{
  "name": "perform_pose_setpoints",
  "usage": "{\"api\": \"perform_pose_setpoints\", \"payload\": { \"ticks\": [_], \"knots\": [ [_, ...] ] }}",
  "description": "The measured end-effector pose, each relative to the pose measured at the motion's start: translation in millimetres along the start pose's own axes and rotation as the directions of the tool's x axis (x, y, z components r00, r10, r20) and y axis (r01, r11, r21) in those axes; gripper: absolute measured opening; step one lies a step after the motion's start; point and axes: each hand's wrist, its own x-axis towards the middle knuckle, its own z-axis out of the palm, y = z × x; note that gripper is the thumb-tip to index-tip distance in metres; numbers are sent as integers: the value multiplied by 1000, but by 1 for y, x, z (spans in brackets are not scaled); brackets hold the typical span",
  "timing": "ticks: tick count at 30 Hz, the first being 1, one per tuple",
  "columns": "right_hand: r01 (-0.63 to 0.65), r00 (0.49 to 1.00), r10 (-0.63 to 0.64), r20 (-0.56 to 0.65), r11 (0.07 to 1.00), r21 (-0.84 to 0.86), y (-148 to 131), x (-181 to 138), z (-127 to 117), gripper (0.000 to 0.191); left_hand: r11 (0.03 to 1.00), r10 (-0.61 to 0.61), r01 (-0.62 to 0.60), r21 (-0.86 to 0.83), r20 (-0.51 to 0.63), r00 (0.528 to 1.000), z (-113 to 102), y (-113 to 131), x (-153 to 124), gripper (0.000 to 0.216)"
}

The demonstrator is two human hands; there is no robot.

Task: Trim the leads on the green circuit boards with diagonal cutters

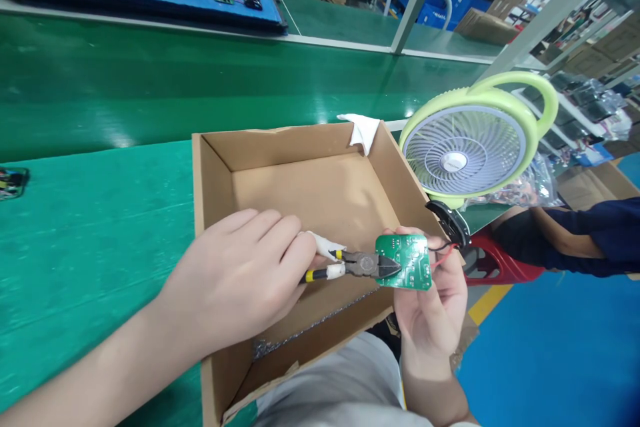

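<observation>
My left hand [250, 267] is closed round the handles of a pair of side cutters [364, 265], whose grips are wrapped in white and yellow. The jaw tips lie over the face of a green circuit board [413, 260]; whether they nip anything there I cannot tell. My right hand [433, 307] grips the board by its right side, fingers behind it. Red and black wires [444, 255] run from the board towards a black curved part [449, 221] beside that hand. Beneath both hands is an open cardboard box [300, 180], with fine clippings [265, 349] along its near inner edge.
A light green fan [465, 147] stands right of the box. Several boards with black parts lie on a blue tray [270, 10] at the back left. Another board [13, 183] rests at the left edge. A person's arm [570, 237] and a red stool [493, 263] are at right.
</observation>
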Motion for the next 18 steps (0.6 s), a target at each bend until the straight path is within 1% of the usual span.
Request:
{"api": "perform_pose_setpoints", "payload": {
  "ticks": [4, 8, 10, 15, 18],
  "knots": [
    [7, 1000, -8, 28, 1000, 8, 1, 0, -1, 23, 1000, 21, -21, -3, -4, 1000, 1, -2, 0, 29],
    [19, 1000, -19, 1, 1000, -3, 2, 0, -2, 23, 999, 35, -35, -23, 16, 999, 1, -2, 0, 28],
    [20, 1000, -20, -8, 1000, -12, 3, 0, -2, 23, 999, 21, -20, -38, 14, 1000, 0, -1, 0, 28],
    [21, 999, -21, 44, 1000, 15, 3, 1, -1, 23, 997, -16, 17, -77, 17, 1000, -1, 1, 0, 28],
    [29, 999, -29, 13, 1000, -11, 3, 1, -1, 24, 996, -29, 31, -82, 24, 999, -2, 3, -1, 28]
  ]
}}
